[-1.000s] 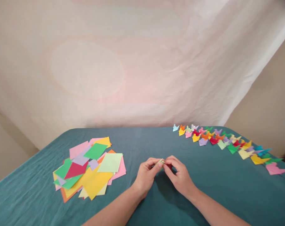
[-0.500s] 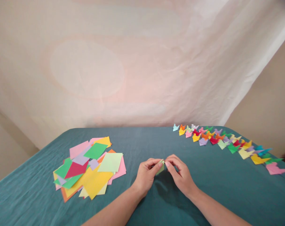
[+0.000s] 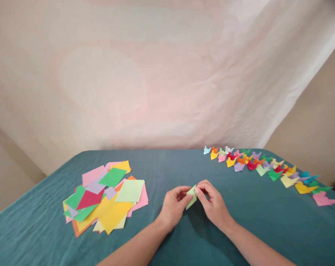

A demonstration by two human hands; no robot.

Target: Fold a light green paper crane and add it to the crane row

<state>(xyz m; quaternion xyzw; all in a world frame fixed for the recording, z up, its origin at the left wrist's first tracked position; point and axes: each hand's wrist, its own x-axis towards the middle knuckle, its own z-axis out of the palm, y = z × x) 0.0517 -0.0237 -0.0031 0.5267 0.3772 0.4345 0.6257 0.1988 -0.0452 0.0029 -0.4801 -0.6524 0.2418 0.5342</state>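
A small piece of folded light green paper [image 3: 191,200] is held up between my two hands, a little above the cloth. My left hand [image 3: 174,205] pinches its left side between thumb and fingers. At the upper right of the paper, my right hand [image 3: 213,203] is closed with thumb and fingertips on its edge. The fingers cover part of the folds. A shadow lies on the cloth under the hands.
A loose pile of coloured paper squares [image 3: 116,212] spreads over the left of the table, which has a dark green cloth [image 3: 167,168]. Rows of small folded paper birds [image 3: 289,180] run along the right side. A pale curtain [image 3: 162,74] hangs behind.
The folded green paper has turned between my fingers, and more of its face shows now. My right fingertips have shifted slightly along its edge. Pile and birds stay put.
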